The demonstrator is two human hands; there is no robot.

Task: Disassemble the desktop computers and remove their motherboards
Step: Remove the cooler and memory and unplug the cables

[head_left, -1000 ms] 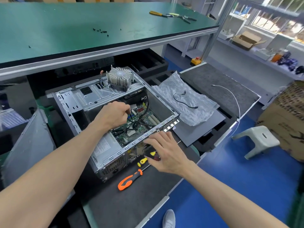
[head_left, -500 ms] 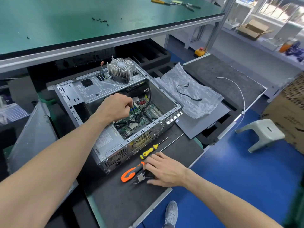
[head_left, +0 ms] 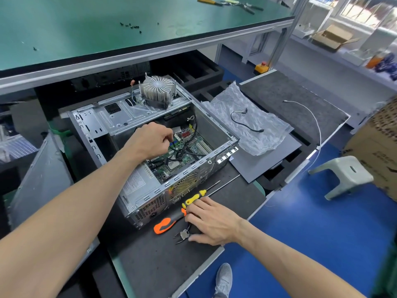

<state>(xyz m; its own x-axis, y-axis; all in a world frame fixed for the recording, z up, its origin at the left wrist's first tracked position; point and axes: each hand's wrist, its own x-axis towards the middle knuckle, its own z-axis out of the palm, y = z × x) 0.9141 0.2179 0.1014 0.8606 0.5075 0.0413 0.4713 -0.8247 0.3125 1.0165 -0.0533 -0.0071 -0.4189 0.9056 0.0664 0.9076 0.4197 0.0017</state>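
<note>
Beside the open computer case (head_left: 150, 160), the right hand (head_left: 211, 222) has dropped from the rim onto the yellow screwdriver (head_left: 193, 198), fingers spread, likely choosing a tool. The left hand (head_left: 150, 140) stays curled, pinching cables over the motherboard (head_left: 182, 155), still mounted inside.

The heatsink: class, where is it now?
In the head view, the heatsink sits on the computer case's far metal panel, beyond the left hand.

Black cables (head_left: 182, 151) are crossing over the motherboard (head_left: 182, 162); case walls (head_left: 217, 134) are bounding access right and far.
</note>
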